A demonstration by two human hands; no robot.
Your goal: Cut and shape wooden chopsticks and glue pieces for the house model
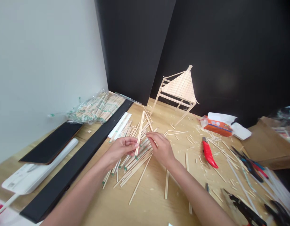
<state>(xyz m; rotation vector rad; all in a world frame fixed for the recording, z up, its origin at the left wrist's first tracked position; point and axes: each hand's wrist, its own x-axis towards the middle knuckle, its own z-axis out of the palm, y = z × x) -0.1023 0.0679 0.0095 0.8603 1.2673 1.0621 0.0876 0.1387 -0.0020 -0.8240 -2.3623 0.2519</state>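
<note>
My left hand (123, 148) pinches a pair of pale wooden chopsticks (140, 131), which point up and away with their green-marked end at the fingers. Close by on the right, my right hand (160, 147) has its thumb and fingertips brought together over the pile; whatever they hold is too small to make out. Beneath both hands lies a loose heap of wooden sticks (133, 171), some in paper wrappers with green print. A small stick-built frame with a slatted triangular roof (181, 85) stands upright at the back of the table.
Bagged chopsticks (95, 108), a black bar (76, 168) and a white power strip (34, 177) lie left. To the right are a red cutter (209, 153), an orange box (216, 125), pliers (243, 207), glue sticks, brown paper (265, 142) and stick scraps. Dark panels stand behind.
</note>
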